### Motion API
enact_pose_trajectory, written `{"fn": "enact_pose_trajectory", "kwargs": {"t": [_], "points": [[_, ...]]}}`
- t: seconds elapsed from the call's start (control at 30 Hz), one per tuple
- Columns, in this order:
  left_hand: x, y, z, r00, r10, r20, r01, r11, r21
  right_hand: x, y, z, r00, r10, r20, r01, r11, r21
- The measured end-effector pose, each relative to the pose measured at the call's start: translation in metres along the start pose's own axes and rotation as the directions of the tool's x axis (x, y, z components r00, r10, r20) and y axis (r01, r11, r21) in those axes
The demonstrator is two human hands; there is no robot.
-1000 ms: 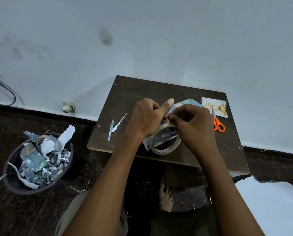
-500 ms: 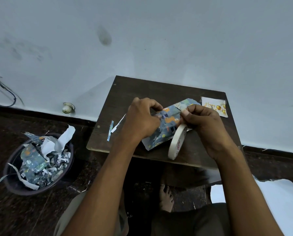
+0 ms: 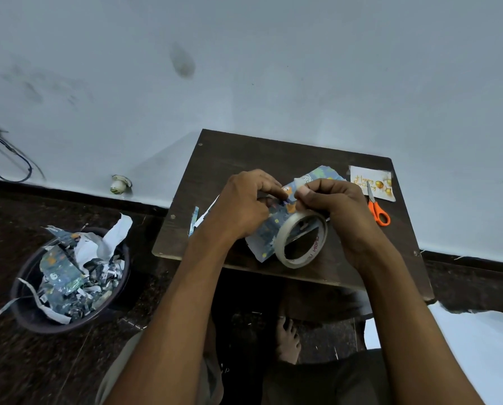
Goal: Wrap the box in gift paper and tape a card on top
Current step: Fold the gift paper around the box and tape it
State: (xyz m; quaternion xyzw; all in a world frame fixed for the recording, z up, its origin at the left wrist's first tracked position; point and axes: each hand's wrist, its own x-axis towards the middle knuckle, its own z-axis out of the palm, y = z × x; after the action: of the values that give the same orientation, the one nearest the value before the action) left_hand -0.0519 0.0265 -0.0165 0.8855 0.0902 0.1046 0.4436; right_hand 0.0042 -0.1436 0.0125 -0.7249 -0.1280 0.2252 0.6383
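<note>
A pale wall stands just behind the small dark counter (image 3: 232,159), whose far half is bare. The wrapped box (image 3: 266,239) lies near the front edge, under both hands. The left hand (image 3: 241,209) has its grip closed, pinching at the paper. The right hand (image 3: 336,211) grips the tape roll (image 3: 301,239) with curled fingers. The card (image 3: 371,182) and orange scissors (image 3: 377,211) lie at the right edge.

there are two hands, left (image 3: 241,206) and right (image 3: 336,211), one wrapped box (image 3: 276,229), one tape roll (image 3: 301,239), one card (image 3: 371,184), one pair of scissors (image 3: 377,210), one tabletop (image 3: 244,159) and one bin of scraps (image 3: 69,277).
</note>
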Motion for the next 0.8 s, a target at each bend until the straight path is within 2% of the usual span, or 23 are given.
{"fn": "enact_pose_trajectory", "kwargs": {"t": [0.2, 0.4, 0.53, 0.8], "points": [[0.002, -0.011, 0.007, 1.000, -0.007, -0.005, 0.006, 0.995, -0.100, 0.005, -0.006, 0.014, 0.998, 0.061, -0.015, -0.063, 0.976, -0.207], [0.003, -0.015, 0.006, 0.996, -0.079, 0.029, 0.084, 0.974, -0.212, 0.017, -0.006, 0.021, 0.990, 0.134, -0.034, -0.136, 0.904, -0.405], [0.003, -0.013, 0.002, 0.993, -0.109, 0.035, 0.114, 0.941, -0.317, 0.019, -0.012, 0.024, 0.986, 0.161, -0.041, -0.162, 0.872, -0.462], [0.006, -0.013, 0.006, 0.986, -0.163, -0.018, 0.152, 0.950, -0.271, 0.028, -0.013, 0.024, 0.982, 0.185, -0.028, -0.173, 0.838, -0.517]]}}
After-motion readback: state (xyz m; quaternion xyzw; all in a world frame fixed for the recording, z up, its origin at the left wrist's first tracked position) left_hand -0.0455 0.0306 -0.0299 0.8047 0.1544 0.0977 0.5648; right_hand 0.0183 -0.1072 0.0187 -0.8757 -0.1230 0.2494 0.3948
